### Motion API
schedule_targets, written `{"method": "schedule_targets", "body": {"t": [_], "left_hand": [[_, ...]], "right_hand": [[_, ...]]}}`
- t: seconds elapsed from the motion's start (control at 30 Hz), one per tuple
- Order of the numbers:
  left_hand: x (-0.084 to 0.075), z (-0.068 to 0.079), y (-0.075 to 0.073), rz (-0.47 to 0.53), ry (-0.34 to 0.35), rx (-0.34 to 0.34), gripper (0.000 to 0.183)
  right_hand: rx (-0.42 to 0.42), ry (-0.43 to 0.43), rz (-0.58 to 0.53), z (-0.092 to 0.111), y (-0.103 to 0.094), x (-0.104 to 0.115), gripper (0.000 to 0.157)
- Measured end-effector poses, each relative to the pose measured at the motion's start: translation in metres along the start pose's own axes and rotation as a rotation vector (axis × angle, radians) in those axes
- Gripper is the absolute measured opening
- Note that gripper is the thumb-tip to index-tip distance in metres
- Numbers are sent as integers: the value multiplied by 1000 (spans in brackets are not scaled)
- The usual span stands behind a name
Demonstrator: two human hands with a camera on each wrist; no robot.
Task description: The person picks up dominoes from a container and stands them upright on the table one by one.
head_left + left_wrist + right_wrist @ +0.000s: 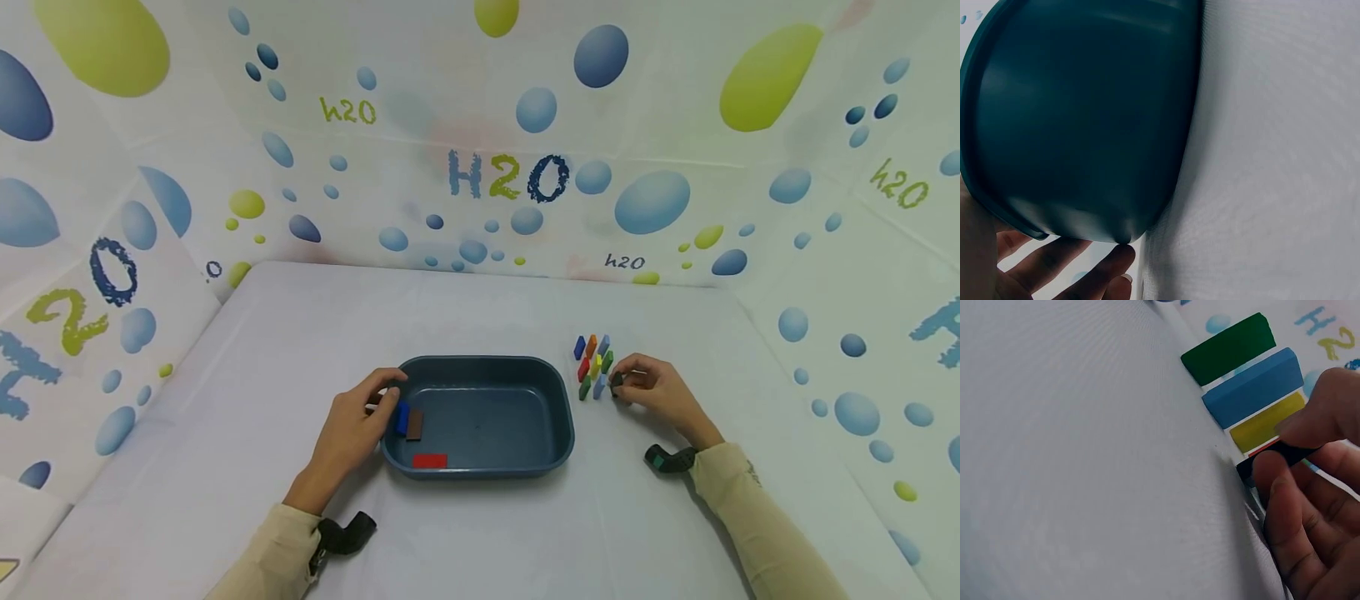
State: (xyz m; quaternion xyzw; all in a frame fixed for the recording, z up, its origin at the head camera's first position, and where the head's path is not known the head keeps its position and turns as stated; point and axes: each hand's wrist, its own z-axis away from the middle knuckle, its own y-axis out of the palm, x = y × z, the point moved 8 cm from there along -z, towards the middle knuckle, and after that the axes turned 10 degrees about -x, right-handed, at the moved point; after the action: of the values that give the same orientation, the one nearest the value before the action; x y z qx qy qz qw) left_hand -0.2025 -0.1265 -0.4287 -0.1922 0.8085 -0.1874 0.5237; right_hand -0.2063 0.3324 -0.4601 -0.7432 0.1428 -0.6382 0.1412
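My left hand (352, 425) holds the left end of a dark blue-grey plastic tub (495, 425), fingers and thumb at its rim. In the left wrist view, fingertips touch the tub's outer wall (1085, 125). Inside the tub, a blue block (402, 418) leans by the left wall beside a brown block (415, 426); a red block (430, 461) lies near the front wall. My right hand (663, 396) pinches a black domino-like block (1246, 471) between thumb and fingers, low at the table. Close by stand a green block (1232, 350), a light-blue block (1254, 387) and a yellow block (1266, 425).
Several coloured blocks stand upright in short rows right of the tub, among them a red block (583, 369) and an orange block (592, 345). A white cloth covers the table (480, 550). Patterned white sheets (450, 83) enclose the back and sides.
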Motion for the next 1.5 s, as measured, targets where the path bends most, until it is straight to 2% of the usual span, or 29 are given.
{"method": "schedule_targets", "body": {"t": [0.27, 0.77, 1.1, 1.3, 1.5], "left_hand": [[1, 0, 0, 4, -8, 1, 23], [1, 0, 1, 11, -16, 6, 23], [2, 2, 1, 14, -14, 3, 22], [3, 2, 1, 9, -8, -4, 22], [4, 2, 0, 10, -5, -3, 22]], "right_hand": [[-16, -34, 26, 0, 2, 1, 25], [4, -8, 101, 2, 1, 2, 27], [38, 6, 97, 4, -1, 4, 30], [75, -30, 93, 7, -6, 16, 34], [43, -94, 119, 8, -19, 38, 33]]}}
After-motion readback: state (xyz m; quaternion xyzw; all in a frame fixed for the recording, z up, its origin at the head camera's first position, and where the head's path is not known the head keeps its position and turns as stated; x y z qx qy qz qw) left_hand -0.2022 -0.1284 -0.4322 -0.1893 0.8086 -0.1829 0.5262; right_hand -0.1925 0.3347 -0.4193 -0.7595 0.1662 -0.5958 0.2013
